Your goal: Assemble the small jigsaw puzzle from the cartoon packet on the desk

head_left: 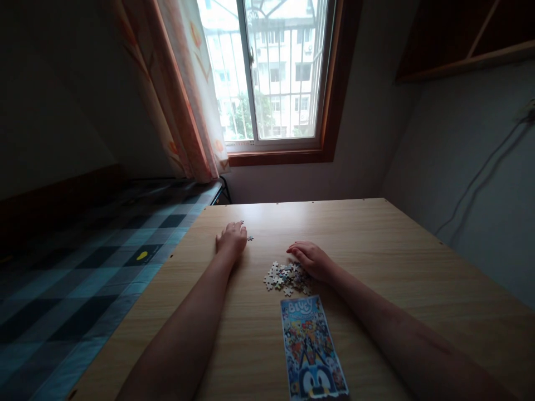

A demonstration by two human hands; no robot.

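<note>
On the far left part of the wooden table rests my left hand, palm down with its fingers somewhat apart and nothing seen in it. Just right of its fingers lies a single jigsaw piece. My right hand lies over the back right edge of a pile of jigsaw pieces, its fingers stretched to the left and open; what is under the palm is hidden. Nearer to me than the pile is a tall "Bluey" picture sheet or packet with cartoon dogs on it.
The light wooden table reaches toward the window. A bed with a checked cover stands along its left edge. Curtains hang at the back left, and a cable runs down the right wall.
</note>
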